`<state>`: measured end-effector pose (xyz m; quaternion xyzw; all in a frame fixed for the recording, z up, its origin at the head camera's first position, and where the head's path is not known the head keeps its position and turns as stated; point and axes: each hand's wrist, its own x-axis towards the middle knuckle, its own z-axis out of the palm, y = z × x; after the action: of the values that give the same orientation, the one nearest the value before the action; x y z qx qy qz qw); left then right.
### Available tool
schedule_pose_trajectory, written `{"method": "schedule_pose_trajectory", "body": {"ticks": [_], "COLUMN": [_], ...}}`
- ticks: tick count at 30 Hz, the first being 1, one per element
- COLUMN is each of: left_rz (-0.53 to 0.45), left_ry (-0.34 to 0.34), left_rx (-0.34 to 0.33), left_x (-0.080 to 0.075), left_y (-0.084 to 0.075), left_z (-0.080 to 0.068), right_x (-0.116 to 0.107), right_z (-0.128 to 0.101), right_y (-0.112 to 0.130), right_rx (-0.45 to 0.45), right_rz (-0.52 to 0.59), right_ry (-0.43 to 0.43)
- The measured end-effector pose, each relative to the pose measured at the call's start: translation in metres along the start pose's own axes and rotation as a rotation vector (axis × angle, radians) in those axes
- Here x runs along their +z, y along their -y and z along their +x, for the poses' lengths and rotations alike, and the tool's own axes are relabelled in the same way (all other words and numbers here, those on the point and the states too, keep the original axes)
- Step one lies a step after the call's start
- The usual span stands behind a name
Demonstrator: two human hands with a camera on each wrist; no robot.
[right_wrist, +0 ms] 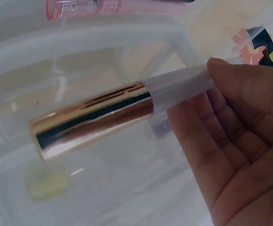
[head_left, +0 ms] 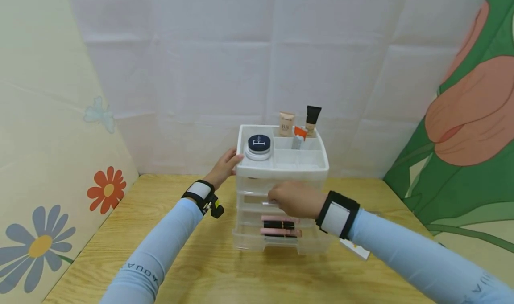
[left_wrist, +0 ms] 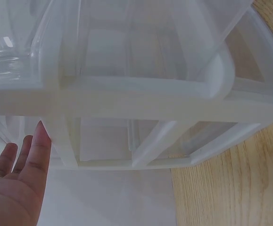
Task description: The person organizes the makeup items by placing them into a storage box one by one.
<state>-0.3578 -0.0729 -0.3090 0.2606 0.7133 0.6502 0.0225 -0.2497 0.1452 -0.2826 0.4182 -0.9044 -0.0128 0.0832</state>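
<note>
A white and clear plastic drawer organizer [head_left: 283,170] stands on the table. My left hand [head_left: 221,168] rests against its upper left side, fingers fairly straight; in the left wrist view, the fingers [left_wrist: 38,150] touch the white frame. My right hand [head_left: 295,200] is in front of the middle drawers. Between thumb and fingers it pinches a slim cosmetic tube [right_wrist: 98,117] with a shiny rose-gold end and a frosted, translucent end. The tube is over a clear drawer [right_wrist: 127,188]. Pink and black tubes [head_left: 281,225] lie in the lowest drawer, which is pulled out.
On the organizer's top tray stand a round dark-lidded jar [head_left: 259,143], a beige BB tube [head_left: 286,123], a black-capped tube [head_left: 312,119] and a small orange-ended tube [head_left: 299,137]. A white flat item [head_left: 355,249] lies under my right forearm. A white cloth backdrop hangs behind.
</note>
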Motion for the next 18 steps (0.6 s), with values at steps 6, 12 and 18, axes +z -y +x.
{"method": "schedule_pose_trajectory", "body": {"ticks": [6, 12, 18], "left_rz": [0.003, 0.003, 0.01], "left_ry": [0.02, 0.033, 0.033], "left_rx": [-0.009, -0.027, -0.019], "left_x": [0.003, 0.006, 0.007], "left_y": [-0.012, -0.026, -0.029], "left_z": [-0.007, -0.016, -0.018], "right_x": [0.012, 0.026, 0.031], "right_z": [0.011, 0.017, 0.019], "right_y": [0.002, 0.001, 0.0], "right_rx": [-0.005, -0.005, 0.03], "right_rz": [-0.06, -0.025, -0.003], "right_ry": [0.009, 0.043, 0.058]}}
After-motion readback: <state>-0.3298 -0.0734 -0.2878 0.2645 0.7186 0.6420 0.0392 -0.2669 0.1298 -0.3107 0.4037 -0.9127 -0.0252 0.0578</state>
